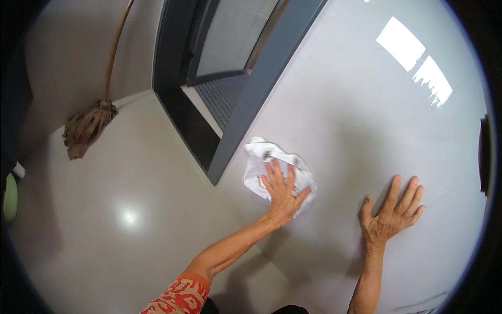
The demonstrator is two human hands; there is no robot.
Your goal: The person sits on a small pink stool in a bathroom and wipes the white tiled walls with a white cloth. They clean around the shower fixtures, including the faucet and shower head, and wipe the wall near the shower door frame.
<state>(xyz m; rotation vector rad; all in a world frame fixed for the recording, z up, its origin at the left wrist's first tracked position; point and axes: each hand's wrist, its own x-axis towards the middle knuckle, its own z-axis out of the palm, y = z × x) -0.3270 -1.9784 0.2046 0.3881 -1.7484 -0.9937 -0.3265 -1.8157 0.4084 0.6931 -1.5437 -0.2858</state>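
My left hand (284,196) presses a crumpled white cloth (256,149) against the glossy pale wall (340,120), close to the grey door frame. Its fingers are spread over the cloth rather than wrapped round it; the hand and cloth look slightly blurred. To the right, my right hand (391,217) rests with its palm toward the same wall, fingers stretched and apart, holding nothing. The part of the cloth under my left palm is hidden.
A dark grey door frame (261,99) stands beside the cloth, around an opening with a ridged grey surface (222,94). At the left, a mop (89,128) with brown strips leans against a wall above the shiny floor (136,178). A green object (10,199) shows at the left rim.
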